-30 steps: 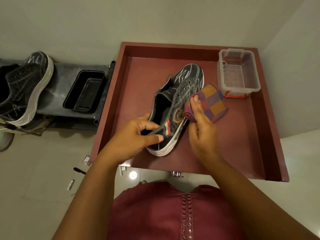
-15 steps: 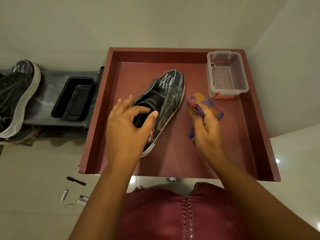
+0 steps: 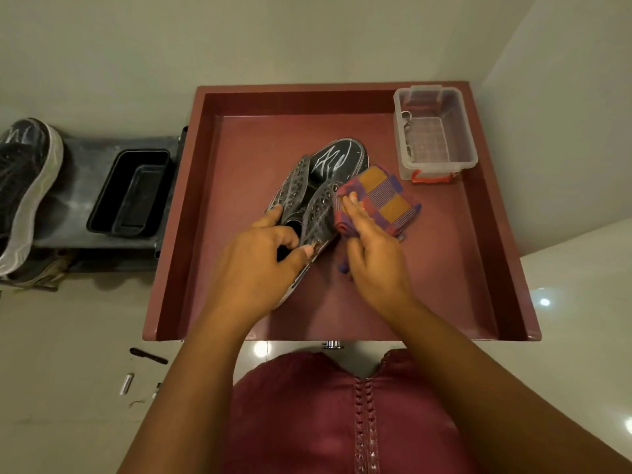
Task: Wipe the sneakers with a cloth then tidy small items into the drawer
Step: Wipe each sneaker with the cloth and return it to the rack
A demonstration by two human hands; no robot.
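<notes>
A black sneaker (image 3: 333,162) with white scribbles on the toe lies in the open maroon drawer (image 3: 205,206). My left hand (image 3: 260,261) grips its heel end, thumb and fingers curled over the collar. My right hand (image 3: 372,254) holds a purple and orange checked cloth (image 3: 383,196) against the sneaker's right side by the eyelets. The second sneaker (image 3: 24,186), black with a white sole, rests on a dark rack at the left edge.
A clear plastic box (image 3: 434,131) with an orange clip stands in the drawer's back right corner. A black tray (image 3: 131,193) sits on the rack (image 3: 82,165). A pen (image 3: 148,355) and small items (image 3: 126,383) lie on the tiled floor, front left.
The sneaker turned upright with its opening facing up. My left hand moved from over the sneaker to gripping its heel. My right hand brought the cloth back against the sneaker's side.
</notes>
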